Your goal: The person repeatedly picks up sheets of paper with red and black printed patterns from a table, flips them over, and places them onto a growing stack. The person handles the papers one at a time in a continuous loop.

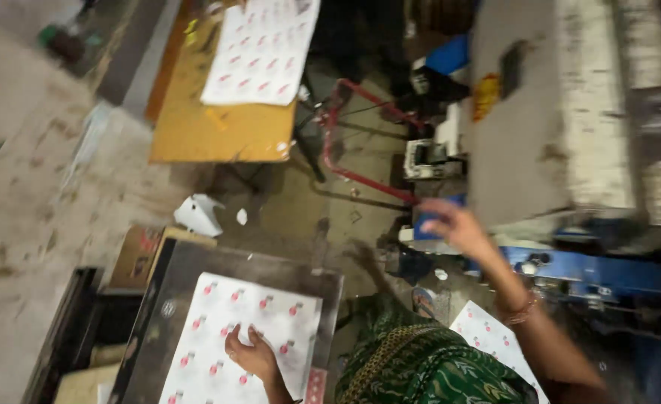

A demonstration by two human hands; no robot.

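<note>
A: Head view, the only one. Where are the hands?

B: The left hand (250,353) lies flat, fingers spread and open, pressing on the top of a stack of printed sheets (229,329), white with rows of small red marks. That stack sits on a dark metal tray (196,263) at the bottom of the picture.

A: And the other?

B: The right hand (450,223) reaches up and away toward a big grey machine (540,135) with a blue base (607,273). It is blurred; the fingers look loosely open and I see nothing held in them, though I cannot be sure.

A: Any more sheets about?

B: Yes. A second sheet of the same print (495,340) lies below the right forearm, near the green patterned garment (428,370). A third lot (263,49) rests on a yellow table (218,127) at the top, well apart from both hands.

A: How far along does the work look?

B: My judgement: midway. One stack is gathered on the tray and being steadied, while other sheets lie separate by the machine and on the table. Whether any sheet is in the machine I cannot tell.

A: Anything else?

B: A red tube frame (345,135) and scraps of white paper (200,215) on the floor.
</note>
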